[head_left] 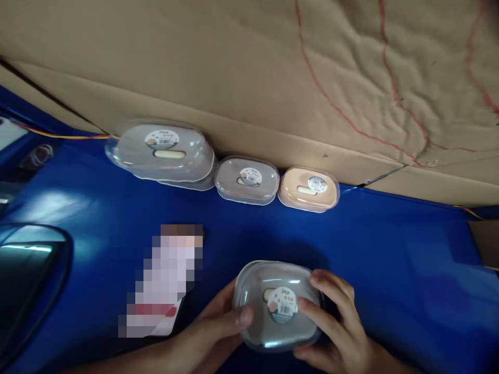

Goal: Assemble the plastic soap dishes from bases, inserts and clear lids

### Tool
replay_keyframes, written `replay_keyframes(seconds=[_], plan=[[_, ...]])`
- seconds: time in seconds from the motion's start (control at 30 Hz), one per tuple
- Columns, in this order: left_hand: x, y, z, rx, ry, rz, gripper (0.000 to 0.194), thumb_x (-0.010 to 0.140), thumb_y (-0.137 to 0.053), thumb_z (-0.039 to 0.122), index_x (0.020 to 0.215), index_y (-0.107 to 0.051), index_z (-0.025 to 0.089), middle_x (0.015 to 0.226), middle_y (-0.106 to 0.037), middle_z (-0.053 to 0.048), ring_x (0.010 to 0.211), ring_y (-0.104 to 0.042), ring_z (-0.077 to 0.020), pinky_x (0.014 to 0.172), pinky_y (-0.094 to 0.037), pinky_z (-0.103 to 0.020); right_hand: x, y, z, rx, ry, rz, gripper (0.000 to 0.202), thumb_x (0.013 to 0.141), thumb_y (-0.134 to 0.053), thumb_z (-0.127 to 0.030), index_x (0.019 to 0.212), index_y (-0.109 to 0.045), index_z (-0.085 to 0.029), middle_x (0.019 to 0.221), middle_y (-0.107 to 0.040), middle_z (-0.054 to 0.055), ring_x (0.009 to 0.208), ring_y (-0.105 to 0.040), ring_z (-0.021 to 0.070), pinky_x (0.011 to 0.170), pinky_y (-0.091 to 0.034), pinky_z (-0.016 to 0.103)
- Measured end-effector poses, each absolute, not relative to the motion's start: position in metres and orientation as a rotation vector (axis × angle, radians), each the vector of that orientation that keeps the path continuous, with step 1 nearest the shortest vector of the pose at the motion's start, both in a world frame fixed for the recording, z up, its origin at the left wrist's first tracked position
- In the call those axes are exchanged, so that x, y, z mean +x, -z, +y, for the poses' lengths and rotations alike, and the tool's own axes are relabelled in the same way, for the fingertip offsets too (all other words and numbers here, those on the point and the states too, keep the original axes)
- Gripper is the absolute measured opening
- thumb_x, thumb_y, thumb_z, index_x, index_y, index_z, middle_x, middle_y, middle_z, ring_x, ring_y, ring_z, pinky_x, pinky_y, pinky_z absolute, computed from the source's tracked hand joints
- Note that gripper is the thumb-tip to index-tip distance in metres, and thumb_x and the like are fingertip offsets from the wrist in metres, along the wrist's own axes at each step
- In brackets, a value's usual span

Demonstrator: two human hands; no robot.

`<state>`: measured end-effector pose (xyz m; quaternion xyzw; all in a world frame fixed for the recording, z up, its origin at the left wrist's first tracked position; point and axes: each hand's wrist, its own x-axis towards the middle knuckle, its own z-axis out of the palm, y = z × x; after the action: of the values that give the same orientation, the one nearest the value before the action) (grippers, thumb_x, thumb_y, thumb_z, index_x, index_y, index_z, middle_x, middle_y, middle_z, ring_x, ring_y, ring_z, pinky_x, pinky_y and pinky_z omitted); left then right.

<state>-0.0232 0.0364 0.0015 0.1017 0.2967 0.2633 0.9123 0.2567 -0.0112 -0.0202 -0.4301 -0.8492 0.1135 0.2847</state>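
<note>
Between my two hands is a grey soap box [257, 324] with a clear domed lid, held over the blue table surface. A round printed label [283, 305] with a barcode is on its lid. My left hand [222, 322] is closed around the left side, thumb on top of the lid and fingers underneath. My right hand [341, 322] grips the right side, with one fingertip at the label, another on the far corner and the thumb by the near edge. The underside of the box is hidden.
Along the cardboard wall [218, 67] stand stacked larger grey boxes [136, 143], a smaller grey box [230, 179] and a peach box [290, 189]. A pixelated phone-like object [166, 283] lies left of my hands. A dark screen-like device [23, 291] and a black cable [69, 259] are farther left.
</note>
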Motion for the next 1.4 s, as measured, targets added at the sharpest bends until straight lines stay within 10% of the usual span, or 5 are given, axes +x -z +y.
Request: replay_keyframes(seconds=[0.17,0.4,0.77,1.03,1.4], plan=[[-0.025,-0.007,0.039,0.302,-0.537,0.624,0.078,0.082,-0.089,0.047,0.15,-0.056,0.026,0.146,-0.066,-0.013,0.141,-0.057,-0.0373,0.117,-0.042,-0.052,0.26,0.021,-0.011,-1.229,-0.674,-2.086,0.078,0.098,-0.056,-0.073,0.161,-0.042,-0.029,0.168,-0.035,0.014,0.148,-0.049,0.0374,0.114,-0.053,0.052],[-0.033,-0.008,0.042,0.648,-0.5,0.525,0.082,0.084,-0.088,0.049,0.153,-0.048,0.031,0.156,-0.053,-0.014,0.138,-0.056,-0.0376,0.11,-0.046,-0.047,0.252,0.004,-0.004,-1.193,-1.405,-1.637,0.069,0.105,-0.052,-0.062,0.165,-0.032,-0.033,0.137,-0.072,0.016,0.119,-0.077,0.0306,0.093,-0.067,0.042],[-0.034,-0.008,0.04,0.751,-0.465,0.619,0.081,0.097,-0.075,0.044,0.163,-0.028,0.036,0.171,-0.036,-0.013,0.157,-0.037,-0.0336,0.129,-0.026,-0.051,0.257,0.01,-0.007,-1.275,-1.22,-1.67,0.068,0.108,-0.055,-0.04,0.168,-0.023,-0.031,0.153,-0.062,0.016,0.133,-0.069,0.0279,0.105,-0.062,0.038],[-0.036,0.005,0.03,0.873,-0.405,0.581,0.106,0.104,-0.066,0.043,0.168,0.018,0.04,0.181,-0.01,-0.011,0.165,-0.021,-0.034,0.133,-0.013,-0.057,0.256,0.018,-0.019,-1.349,-0.734,-1.998,0.08,0.102,-0.057,-0.033,0.171,-0.018,-0.019,0.173,-0.029,0.019,0.158,-0.038,0.038,0.117,-0.052,0.054],[-0.037,0.015,0.019,0.969,-0.47,0.652,0.109,0.095,-0.077,0.027,0.171,-0.001,0.045,0.177,-0.026,-0.009,0.159,-0.034,-0.0373,0.13,-0.027,-0.056,0.242,0.028,-0.025,-1.274,-0.595,-1.926,0.097,0.092,-0.075,-0.035,0.17,-0.018,-0.034,0.176,-0.014,0.014,0.138,-0.059,0.0412,0.101,-0.062,0.061]])
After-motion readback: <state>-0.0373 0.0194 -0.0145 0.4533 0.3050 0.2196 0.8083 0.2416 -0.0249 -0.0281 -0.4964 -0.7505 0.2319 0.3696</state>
